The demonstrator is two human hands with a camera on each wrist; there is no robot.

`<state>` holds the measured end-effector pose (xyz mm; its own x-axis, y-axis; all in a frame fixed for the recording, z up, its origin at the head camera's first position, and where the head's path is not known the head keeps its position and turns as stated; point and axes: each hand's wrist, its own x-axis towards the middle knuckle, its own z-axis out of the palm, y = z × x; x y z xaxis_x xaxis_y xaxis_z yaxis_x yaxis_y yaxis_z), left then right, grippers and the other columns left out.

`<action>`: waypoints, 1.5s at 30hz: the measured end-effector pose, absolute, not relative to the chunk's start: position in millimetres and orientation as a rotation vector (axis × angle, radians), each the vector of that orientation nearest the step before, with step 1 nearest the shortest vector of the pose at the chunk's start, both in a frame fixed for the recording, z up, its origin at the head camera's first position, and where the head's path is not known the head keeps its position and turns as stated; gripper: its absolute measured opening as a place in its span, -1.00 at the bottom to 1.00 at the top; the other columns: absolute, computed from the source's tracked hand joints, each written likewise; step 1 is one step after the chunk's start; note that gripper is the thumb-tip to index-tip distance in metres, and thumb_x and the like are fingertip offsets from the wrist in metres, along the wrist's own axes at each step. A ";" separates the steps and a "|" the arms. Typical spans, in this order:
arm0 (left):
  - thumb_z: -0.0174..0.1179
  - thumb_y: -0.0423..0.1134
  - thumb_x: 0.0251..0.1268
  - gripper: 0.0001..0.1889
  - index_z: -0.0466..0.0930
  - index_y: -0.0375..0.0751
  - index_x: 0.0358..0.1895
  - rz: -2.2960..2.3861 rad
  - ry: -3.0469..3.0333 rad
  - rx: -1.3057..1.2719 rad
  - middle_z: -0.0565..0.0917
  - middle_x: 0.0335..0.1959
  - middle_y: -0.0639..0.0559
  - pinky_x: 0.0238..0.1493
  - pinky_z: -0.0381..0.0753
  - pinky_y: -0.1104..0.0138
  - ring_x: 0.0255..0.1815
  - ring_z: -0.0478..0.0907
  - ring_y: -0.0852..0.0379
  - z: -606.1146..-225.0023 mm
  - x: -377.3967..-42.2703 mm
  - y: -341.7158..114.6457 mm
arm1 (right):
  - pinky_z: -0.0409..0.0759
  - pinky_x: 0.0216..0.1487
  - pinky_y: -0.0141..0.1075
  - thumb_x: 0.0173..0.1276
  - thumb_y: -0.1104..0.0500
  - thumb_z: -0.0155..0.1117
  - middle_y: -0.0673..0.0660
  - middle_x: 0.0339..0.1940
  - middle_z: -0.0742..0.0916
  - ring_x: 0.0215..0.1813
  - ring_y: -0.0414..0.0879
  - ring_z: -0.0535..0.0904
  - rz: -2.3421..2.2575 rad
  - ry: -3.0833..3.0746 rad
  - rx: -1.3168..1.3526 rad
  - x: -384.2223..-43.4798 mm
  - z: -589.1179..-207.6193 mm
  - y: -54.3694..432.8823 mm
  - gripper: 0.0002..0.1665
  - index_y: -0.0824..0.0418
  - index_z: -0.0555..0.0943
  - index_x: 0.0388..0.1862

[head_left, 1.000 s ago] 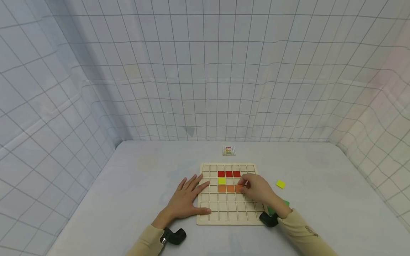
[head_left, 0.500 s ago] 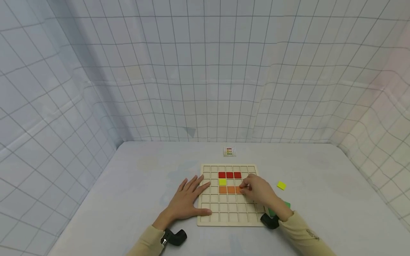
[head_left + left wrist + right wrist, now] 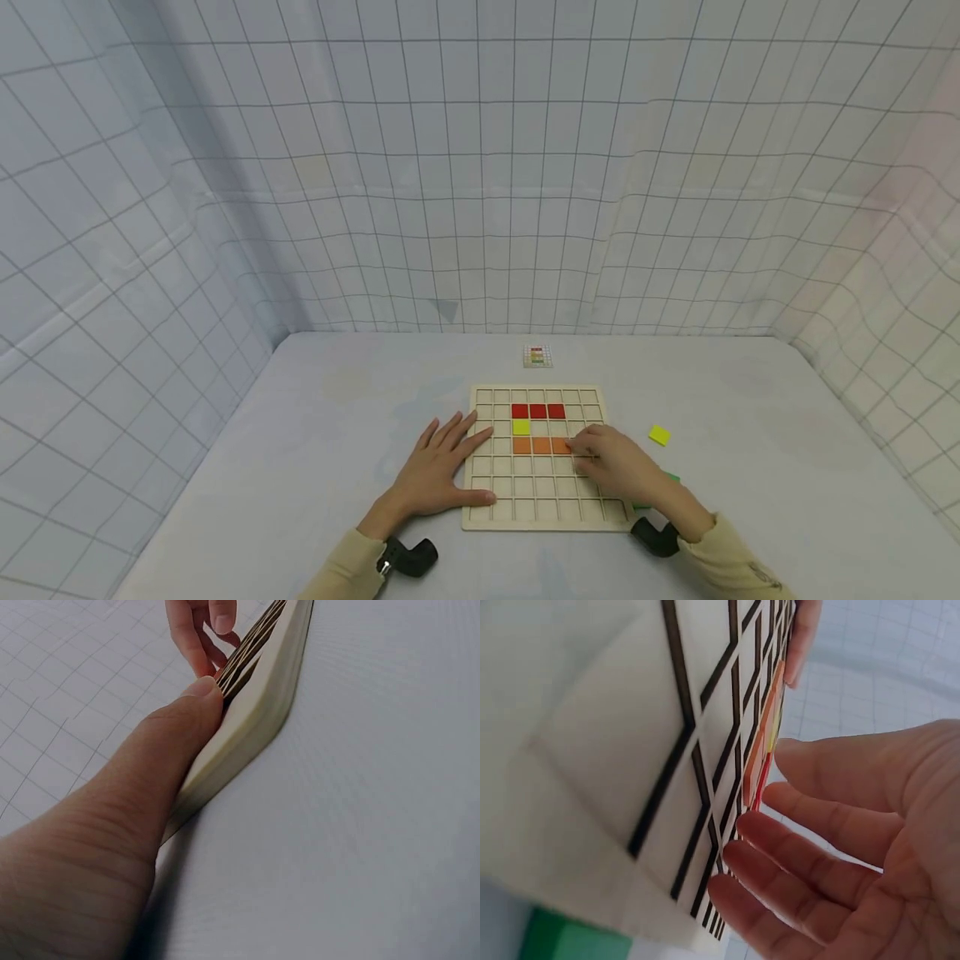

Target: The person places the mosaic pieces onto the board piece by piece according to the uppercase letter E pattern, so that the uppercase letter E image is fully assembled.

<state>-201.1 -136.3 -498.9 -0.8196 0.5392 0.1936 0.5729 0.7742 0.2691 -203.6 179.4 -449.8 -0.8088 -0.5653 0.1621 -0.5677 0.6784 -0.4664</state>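
Note:
A pale wooden grid board [image 3: 525, 512] lies on the table. My left hand [image 3: 431, 475] rests on its left side with fingers spread; in the left wrist view the thumb [image 3: 165, 742] lies along the board's edge. Over the right part of the grid is my right hand [image 3: 622, 467], its fingertips beside the rightmost of a row of orange tiles [image 3: 542, 446]. The right wrist view shows its loosely bent fingers [image 3: 802, 862] holding nothing. Above the orange row sit a yellow tile [image 3: 521, 427] and a row of red tiles [image 3: 537, 411] in their cells.
Right of the board lies a loose yellow tile [image 3: 659, 435]. Green pieces [image 3: 672, 477] lie partly hidden under my right forearm. A small card with a coloured grid pattern [image 3: 537, 357] lies behind the board. Grid-lined white curtains [image 3: 480, 208] surround the table.
My right hand has let go of the rightmost orange tile, which lies in its cell, and has drawn slightly back to the right. The left hand has stayed put.

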 end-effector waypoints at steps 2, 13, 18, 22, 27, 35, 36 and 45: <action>-0.01 0.56 -0.01 0.01 0.07 0.13 0.51 -0.482 -2.859 -0.902 -0.03 0.52 -0.01 0.40 -0.28 -0.03 0.51 -0.17 -0.02 -499.5 -201.5 -136.3 | 0.58 -0.13 -0.19 0.29 0.31 0.28 0.11 -0.07 0.65 -0.08 -0.04 0.57 0.878 -2.857 1.009 -202.1 -449.8 185.0 -0.70 0.35 0.63 0.00; -0.01 0.55 0.01 -0.01 0.12 0.08 0.49 -0.494 -2.803 -0.920 0.03 0.51 -0.04 0.39 -0.22 -0.05 0.49 -0.10 -0.06 -504.1 -202.6 -137.7 | 0.53 0.01 0.01 0.26 0.25 0.34 0.09 -0.05 0.69 0.02 0.08 0.58 0.898 -2.848 0.726 -201.2 -450.0 222.4 -0.77 0.22 0.68 -0.08; -0.01 0.55 0.02 -0.01 0.12 0.08 0.49 -0.504 -2.792 -0.928 0.03 0.51 -0.05 0.38 -0.21 -0.07 0.49 -0.09 -0.07 -504.0 -202.5 -137.8 | 0.54 -0.07 0.07 0.24 0.21 0.36 0.22 -0.04 0.67 0.00 0.20 0.57 0.749 -2.870 0.559 -203.6 -450.4 240.6 -0.70 0.29 0.66 -0.06; 0.00 0.54 0.03 -0.01 0.10 0.09 0.50 -0.495 -2.801 -0.933 0.02 0.51 -0.05 0.38 -0.21 -0.07 0.49 -0.10 -0.07 -503.0 -202.2 -138.0 | 0.52 -0.08 0.11 0.23 0.18 0.38 0.33 -0.02 0.63 0.00 0.27 0.53 0.650 -2.901 0.456 -206.8 -452.6 251.1 -0.61 0.35 0.63 0.00; 0.00 0.54 0.02 -0.01 0.08 0.12 0.50 -0.482 -2.823 -0.928 0.00 0.52 -0.03 0.40 -0.24 -0.04 0.50 -0.13 -0.05 -501.5 -202.3 -138.0 | 0.53 -0.12 0.14 0.20 0.17 0.39 0.42 -0.02 0.58 0.00 0.32 0.50 0.597 -2.947 0.369 -209.0 -456.0 258.7 -0.54 0.40 0.60 0.02; 0.00 0.54 0.02 -0.01 0.09 0.11 0.50 -0.490 -2.808 -0.930 0.00 0.51 -0.03 0.39 -0.22 -0.06 0.50 -0.11 -0.06 -501.7 -202.0 -138.3 | 0.54 -0.22 0.05 0.16 0.16 0.42 0.37 -0.14 0.60 -0.10 0.24 0.51 0.547 -2.943 0.381 -212.1 -456.6 262.7 -0.54 0.45 0.62 -0.05; 0.00 0.54 0.02 -0.01 0.10 0.10 0.50 -0.494 -2.804 -0.930 0.01 0.51 -0.04 0.39 -0.21 -0.07 0.49 -0.11 -0.06 -501.8 -202.0 -138.3 | 0.54 -0.24 0.04 0.16 0.16 0.42 0.34 -0.16 0.61 -0.12 0.22 0.51 0.542 -2.946 0.378 -212.6 -456.4 262.9 -0.55 0.45 0.63 -0.06; 0.00 0.54 0.02 -0.01 0.09 0.10 0.50 -0.494 -2.807 -0.931 0.00 0.52 -0.04 0.39 -0.22 -0.08 0.50 -0.12 -0.06 -501.0 -202.0 -138.3 | 0.47 -0.32 -0.12 0.13 0.20 0.44 0.14 -0.32 0.61 -0.27 0.02 0.47 0.605 -3.000 0.342 -214.9 -453.8 265.3 -0.62 0.41 0.65 -0.12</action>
